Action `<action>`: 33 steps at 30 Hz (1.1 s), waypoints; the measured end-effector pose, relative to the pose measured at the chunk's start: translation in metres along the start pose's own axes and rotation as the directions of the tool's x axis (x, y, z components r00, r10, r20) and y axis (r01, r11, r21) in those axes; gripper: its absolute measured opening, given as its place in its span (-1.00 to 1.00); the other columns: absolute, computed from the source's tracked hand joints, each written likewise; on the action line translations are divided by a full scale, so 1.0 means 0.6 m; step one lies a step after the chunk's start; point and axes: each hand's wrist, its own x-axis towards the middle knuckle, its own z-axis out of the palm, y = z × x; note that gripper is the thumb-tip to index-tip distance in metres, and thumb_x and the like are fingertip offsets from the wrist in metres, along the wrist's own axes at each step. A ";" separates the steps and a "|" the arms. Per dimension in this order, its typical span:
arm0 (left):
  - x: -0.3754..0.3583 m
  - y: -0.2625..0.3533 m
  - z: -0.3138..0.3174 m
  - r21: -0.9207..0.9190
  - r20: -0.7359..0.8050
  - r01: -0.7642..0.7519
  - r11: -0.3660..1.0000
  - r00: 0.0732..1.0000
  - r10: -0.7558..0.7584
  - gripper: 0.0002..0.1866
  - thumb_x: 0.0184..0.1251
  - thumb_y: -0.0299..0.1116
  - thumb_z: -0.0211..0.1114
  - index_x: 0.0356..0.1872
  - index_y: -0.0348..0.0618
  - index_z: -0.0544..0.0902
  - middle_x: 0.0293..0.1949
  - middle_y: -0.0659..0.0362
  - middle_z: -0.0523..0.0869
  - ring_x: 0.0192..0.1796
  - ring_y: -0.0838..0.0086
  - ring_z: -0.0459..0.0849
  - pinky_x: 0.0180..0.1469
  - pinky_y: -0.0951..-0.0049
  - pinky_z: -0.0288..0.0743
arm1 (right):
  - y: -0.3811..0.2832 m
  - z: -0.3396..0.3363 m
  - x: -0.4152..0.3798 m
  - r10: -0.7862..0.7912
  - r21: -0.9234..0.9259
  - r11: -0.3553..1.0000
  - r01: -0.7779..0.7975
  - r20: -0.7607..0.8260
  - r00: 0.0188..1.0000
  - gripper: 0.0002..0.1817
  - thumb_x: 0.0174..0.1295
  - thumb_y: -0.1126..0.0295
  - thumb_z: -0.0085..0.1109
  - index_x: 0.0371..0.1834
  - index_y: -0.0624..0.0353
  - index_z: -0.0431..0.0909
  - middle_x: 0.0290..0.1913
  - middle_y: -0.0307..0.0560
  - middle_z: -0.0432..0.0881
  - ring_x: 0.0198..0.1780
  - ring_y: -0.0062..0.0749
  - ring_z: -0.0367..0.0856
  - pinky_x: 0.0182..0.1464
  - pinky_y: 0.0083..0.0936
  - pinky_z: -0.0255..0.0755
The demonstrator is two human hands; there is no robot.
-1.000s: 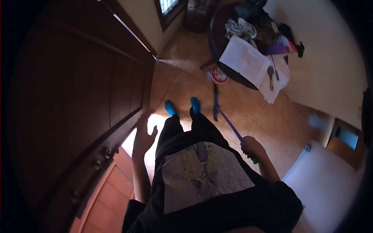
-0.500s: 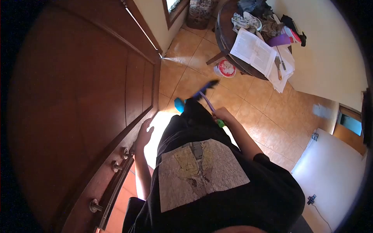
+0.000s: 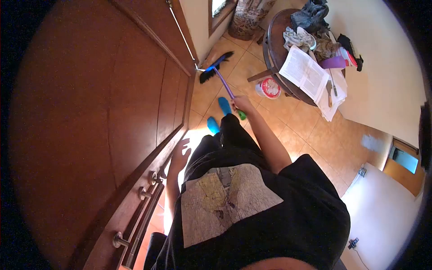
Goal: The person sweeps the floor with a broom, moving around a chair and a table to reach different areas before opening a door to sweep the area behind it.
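Note:
My right hand [image 3: 243, 104] is wrapped round the purple handle of a broom [image 3: 224, 84], with the handle's green end sticking out below my fist. The broom's blue head with dark bristles [image 3: 216, 67] is over the tiles close to the foot of the wooden door [image 3: 135, 90]. My left hand [image 3: 181, 152] hangs beside the door's edge, fingers apart and holding nothing. Below it, a long metal pull handle [image 3: 144, 220] is fixed to the door. My feet in blue footwear [image 3: 224, 106] stand between the broom head and my dark trousers.
A round dark table [image 3: 276, 31] carries papers [image 3: 303, 67], cloths, a purple bottle [image 3: 334, 62] and a brush [image 3: 329, 92]. By its leg stands a white tub with a red rim [image 3: 271, 88]. A patterned vase-like object [image 3: 246, 20] stands in the corner. A white panel [image 3: 382, 211] is at right.
The broom has swung forward and left to the door's foot, my right arm reaching out with it. Both feet now show. My left hand stays near the door edge.

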 end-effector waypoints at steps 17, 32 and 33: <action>0.041 0.035 0.022 -0.088 -0.065 0.122 0.989 0.990 -0.128 -0.64 0.08 -0.41 0.01 -0.04 -0.20 0.33 -0.10 0.07 0.44 -0.10 0.36 0.46 -0.08 0.46 0.33 | -0.103 -0.025 0.064 0.086 -0.328 0.935 -0.133 -0.155 0.984 -0.84 -0.07 0.50 -0.13 -0.70 0.32 0.36 -0.76 -0.08 0.36 -0.79 -0.41 0.32 -0.75 -0.53 0.22; 0.031 0.007 0.053 -0.205 -0.086 0.205 0.957 0.970 -0.226 -0.63 0.05 -0.45 0.02 -0.04 -0.18 0.33 -0.14 0.13 0.47 -0.21 0.49 0.48 -0.15 0.54 0.33 | -0.285 -0.100 -0.101 0.071 -0.481 0.861 -0.165 -0.207 0.976 -0.88 -0.10 0.47 -0.10 -0.62 0.28 0.41 -0.73 -0.10 0.40 -0.72 -0.49 0.39 -0.71 -0.56 0.28; 0.031 0.011 0.056 -0.210 -0.087 0.200 0.957 0.971 -0.222 -0.63 0.05 -0.45 0.02 -0.04 -0.17 0.33 -0.14 0.14 0.47 -0.21 0.49 0.48 -0.15 0.53 0.34 | -0.285 -0.110 -0.092 0.072 -0.485 0.859 -0.165 -0.205 0.976 -0.88 -0.10 0.47 -0.10 -0.62 0.28 0.41 -0.73 -0.10 0.40 -0.72 -0.49 0.39 -0.71 -0.56 0.28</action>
